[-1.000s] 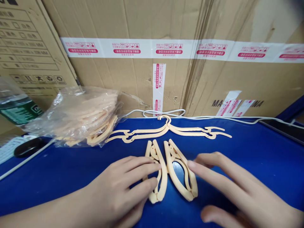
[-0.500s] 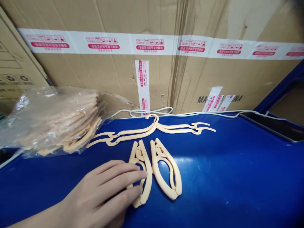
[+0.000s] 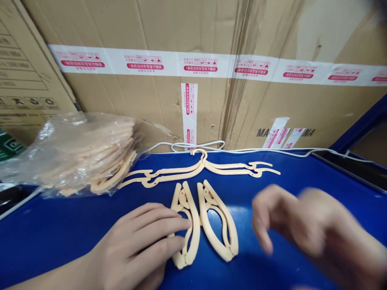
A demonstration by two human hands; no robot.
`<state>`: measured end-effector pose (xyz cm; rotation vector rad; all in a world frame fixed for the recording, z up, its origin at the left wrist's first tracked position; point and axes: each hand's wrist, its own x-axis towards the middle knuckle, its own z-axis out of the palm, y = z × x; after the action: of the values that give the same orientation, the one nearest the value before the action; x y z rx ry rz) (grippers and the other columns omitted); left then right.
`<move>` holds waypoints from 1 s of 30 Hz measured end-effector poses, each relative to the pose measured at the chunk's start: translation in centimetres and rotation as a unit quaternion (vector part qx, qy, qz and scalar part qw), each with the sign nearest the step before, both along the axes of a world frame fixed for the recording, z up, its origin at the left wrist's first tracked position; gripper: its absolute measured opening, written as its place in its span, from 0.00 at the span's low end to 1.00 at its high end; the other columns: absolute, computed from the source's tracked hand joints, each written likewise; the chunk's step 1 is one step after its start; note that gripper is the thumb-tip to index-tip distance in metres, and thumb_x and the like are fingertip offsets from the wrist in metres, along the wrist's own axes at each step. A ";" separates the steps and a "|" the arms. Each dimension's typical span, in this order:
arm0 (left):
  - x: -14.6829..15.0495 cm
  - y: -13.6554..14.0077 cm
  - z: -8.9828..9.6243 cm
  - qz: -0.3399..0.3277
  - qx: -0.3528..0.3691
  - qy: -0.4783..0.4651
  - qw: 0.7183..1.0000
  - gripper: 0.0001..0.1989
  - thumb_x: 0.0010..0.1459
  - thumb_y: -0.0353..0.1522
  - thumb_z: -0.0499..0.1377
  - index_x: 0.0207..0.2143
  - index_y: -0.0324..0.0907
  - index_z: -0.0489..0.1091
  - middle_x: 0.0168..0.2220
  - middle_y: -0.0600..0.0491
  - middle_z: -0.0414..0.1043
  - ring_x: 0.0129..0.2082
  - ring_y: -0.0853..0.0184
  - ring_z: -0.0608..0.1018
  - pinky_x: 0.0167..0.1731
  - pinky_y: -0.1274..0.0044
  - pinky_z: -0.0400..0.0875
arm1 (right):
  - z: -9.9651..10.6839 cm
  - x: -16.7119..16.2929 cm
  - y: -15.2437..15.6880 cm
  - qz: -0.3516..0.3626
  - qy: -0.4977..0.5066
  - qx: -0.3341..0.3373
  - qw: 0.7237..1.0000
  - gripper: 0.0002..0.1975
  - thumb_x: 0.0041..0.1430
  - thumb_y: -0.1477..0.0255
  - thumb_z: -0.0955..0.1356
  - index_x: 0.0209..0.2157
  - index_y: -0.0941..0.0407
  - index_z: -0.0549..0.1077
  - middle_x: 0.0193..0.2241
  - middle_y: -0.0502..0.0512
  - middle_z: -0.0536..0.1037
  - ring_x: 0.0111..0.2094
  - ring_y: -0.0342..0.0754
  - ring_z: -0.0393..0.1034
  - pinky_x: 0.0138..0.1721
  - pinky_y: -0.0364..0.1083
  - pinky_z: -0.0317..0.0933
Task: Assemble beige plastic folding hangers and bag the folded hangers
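Note:
My left hand [image 3: 142, 241] has its fingers bent over the left side of a folded cream-coloured clothes hanger [image 3: 196, 237], its thumb hidden. Close beside that one, a second folded clothes hanger [image 3: 212, 235] lies on the blue table top. Behind the pair are cream hangers [image 3: 181, 176] with their arms spread wide and hooks toward the back; two lie close together, one overlapping the other. My right hand [image 3: 305, 225] is in the air to the right, apart from the hangers. It is smeared by motion, with the fingers looking bent.
A clear plastic bag [image 3: 75, 149] full of cream hangers lies at the left. Cardboard boxes [image 3: 145, 96] wall off the back, with a white cable [image 3: 290, 150] along their foot. A dark flat device [image 3: 350, 169] lies at the right; something green [image 3: 10, 145] shows far left.
My right hand has come into view from the right. My left hand stays on the folded hanger. The whole view has shifted slightly, with everything now a little further right and lower.

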<state>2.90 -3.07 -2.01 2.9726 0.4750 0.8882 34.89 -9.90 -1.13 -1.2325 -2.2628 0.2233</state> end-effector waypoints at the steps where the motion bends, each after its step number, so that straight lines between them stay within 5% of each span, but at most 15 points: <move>1: -0.1 0.1 0.2 -0.001 0.005 0.005 1.000 0.21 0.52 0.19 0.51 0.46 0.42 0.70 0.47 0.49 0.77 0.48 0.62 0.77 0.50 0.70 0.73 | 0.6 0.0 1.6 -0.007 0.063 -0.010 0.998 0.11 0.61 0.60 0.65 0.35 0.53 0.68 0.34 0.55 0.76 0.35 0.46 0.72 0.35 0.45 0.70; 5: -0.2 0.8 0.7 0.000 0.013 -0.012 1.000 0.18 0.53 0.19 0.52 0.45 0.39 0.70 0.46 0.45 0.77 0.46 0.62 0.78 0.47 0.70 0.73 | 0.4 2.0 7.3 -0.080 0.080 0.052 0.992 0.10 0.61 0.64 0.67 0.29 0.54 0.69 0.32 0.54 0.74 0.36 0.48 0.71 0.38 0.48 0.68; 8: -0.2 1.4 0.5 0.000 -0.011 -0.040 0.999 0.17 0.54 0.20 0.52 0.45 0.39 0.70 0.43 0.45 0.77 0.42 0.62 0.79 0.44 0.70 0.74 | -1.3 3.7 9.3 -0.070 -0.002 0.087 0.994 0.12 0.65 0.64 0.63 0.43 0.52 0.74 0.43 0.58 0.75 0.45 0.53 0.70 0.46 0.55 0.66; 13: -0.2 2.1 0.1 0.028 -0.067 -0.071 0.995 0.16 0.55 0.20 0.52 0.44 0.41 0.70 0.41 0.46 0.77 0.40 0.63 0.78 0.42 0.71 0.74 | -2.9 3.8 9.3 -0.058 -0.097 0.092 0.989 0.19 0.66 0.65 0.61 0.57 0.52 0.67 0.51 0.61 0.73 0.52 0.56 0.67 0.51 0.59 0.64; 23: -0.1 2.2 0.2 0.026 -0.147 -0.092 0.984 0.16 0.56 0.21 0.52 0.45 0.42 0.70 0.40 0.48 0.76 0.40 0.64 0.78 0.43 0.72 0.73 | -3.2 3.8 9.4 -0.066 -0.081 0.073 0.992 0.14 0.65 0.62 0.63 0.46 0.53 0.73 0.45 0.59 0.74 0.48 0.55 0.69 0.48 0.54 0.66; 30: -0.4 2.7 0.4 0.099 -0.215 -0.117 0.965 0.10 0.59 0.24 0.52 0.41 0.43 0.69 0.38 0.52 0.76 0.38 0.67 0.78 0.39 0.76 0.74 | -2.0 2.8 9.0 -0.079 -0.034 0.061 0.994 0.13 0.65 0.61 0.61 0.35 0.54 0.70 0.34 0.57 0.76 0.36 0.51 0.73 0.35 0.48 0.69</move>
<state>2.46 -0.36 -1.64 2.4259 0.8426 0.9843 37.65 -0.89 -3.13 -1.3637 -2.1875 -0.0151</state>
